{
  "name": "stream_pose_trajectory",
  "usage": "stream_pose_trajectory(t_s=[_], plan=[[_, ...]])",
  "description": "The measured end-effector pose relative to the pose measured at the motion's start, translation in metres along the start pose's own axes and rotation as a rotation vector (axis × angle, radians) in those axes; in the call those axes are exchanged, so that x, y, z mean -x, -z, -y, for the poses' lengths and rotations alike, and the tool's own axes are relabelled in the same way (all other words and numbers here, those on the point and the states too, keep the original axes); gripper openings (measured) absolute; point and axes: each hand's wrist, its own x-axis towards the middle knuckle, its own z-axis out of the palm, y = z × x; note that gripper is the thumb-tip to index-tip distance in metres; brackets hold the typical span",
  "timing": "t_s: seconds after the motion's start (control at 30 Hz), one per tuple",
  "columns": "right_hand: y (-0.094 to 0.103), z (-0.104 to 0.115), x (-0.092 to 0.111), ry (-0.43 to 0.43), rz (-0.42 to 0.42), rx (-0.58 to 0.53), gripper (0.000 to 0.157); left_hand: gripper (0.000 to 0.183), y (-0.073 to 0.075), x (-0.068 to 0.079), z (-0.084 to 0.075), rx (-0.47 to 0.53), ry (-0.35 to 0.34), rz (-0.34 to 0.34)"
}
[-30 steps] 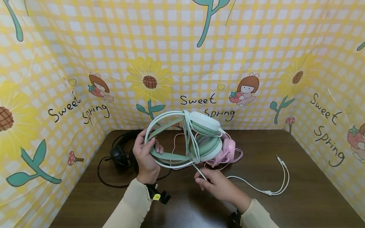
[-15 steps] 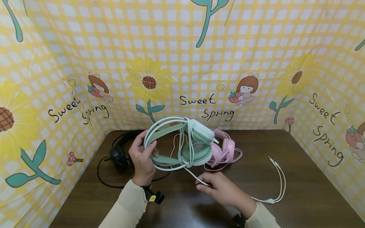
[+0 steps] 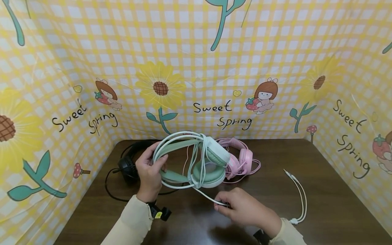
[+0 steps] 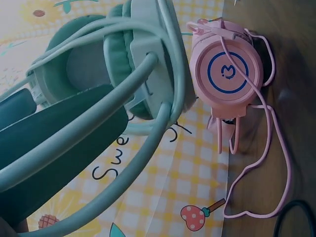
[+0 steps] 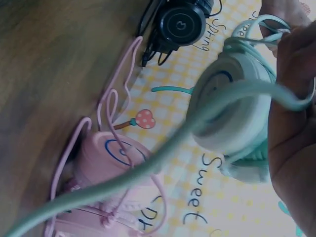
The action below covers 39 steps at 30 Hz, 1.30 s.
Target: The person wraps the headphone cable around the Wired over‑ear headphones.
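A pair of pale green and white headphones [image 3: 218,151] is held up over the table, its cable wound several times around the ear cups. My left hand [image 3: 150,173] grips the headband at its left end, thumb in front. To the lower right, my right hand [image 3: 245,207] pinches the headphone cable [image 3: 206,195] where it runs off the wound part. Beyond that hand, the cable's split end with its plugs [image 3: 301,197] lies at the right. In the left wrist view the headband [image 4: 84,128] and cups fill the left side. The right wrist view shows the cable crossing in front, blurred.
Pink headphones [image 3: 245,158] with a pink cord rest on the table [image 3: 269,163] behind the held pair. Black headphones [image 3: 128,168] lie at the back left, partly behind my left hand. A yellow checked cloth [image 3: 196,68] walls in the back and sides.
The headphones and my left hand have come lower and slightly left. My right hand has shifted a little down and right, a longer stretch of cable showing between it and the headphones.
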Motion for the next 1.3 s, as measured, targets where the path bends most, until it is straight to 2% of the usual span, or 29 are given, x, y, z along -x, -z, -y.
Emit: stream_pose_trajectory(t_s=[0.1, 0.27, 0.4, 0.57, 0.7, 1.07, 1.2, 1.3], plan=[[0.005, 0.003, 0.000, 0.027, 0.015, 0.029, 0.009, 0.031, 0.003, -0.002, 0.000, -0.033, -0.005, 0.014], [0.014, 0.010, 0.002, 0.018, 0.036, 0.062, 0.003, 0.034, 0.008, -0.003, -0.002, -0.111, 0.001, 0.053], [0.021, 0.015, 0.001, 0.052, 0.028, 0.106, 0.008, 0.035, 0.011, -0.003, -0.004, -0.162, 0.061, 0.108], [0.029, 0.021, -0.002, 0.123, 0.025, 0.151, 0.012, 0.036, 0.015, -0.002, -0.007, -0.230, 0.158, 0.219], [0.036, 0.025, -0.005, 0.167, 0.000, 0.155, 0.015, 0.036, 0.018, -0.001, -0.010, -0.262, 0.210, 0.319], [0.055, 0.031, -0.003, 0.194, -0.088, 0.136, 0.021, 0.038, 0.023, 0.007, -0.009, -0.231, 0.274, 0.513], [0.060, 0.033, -0.003, 0.204, -0.129, 0.122, 0.017, 0.036, 0.021, 0.011, -0.010, -0.179, 0.276, 0.560], [0.063, 0.035, -0.003, 0.182, -0.153, 0.104, 0.016, 0.037, 0.019, 0.013, -0.010, -0.097, 0.275, 0.586]])
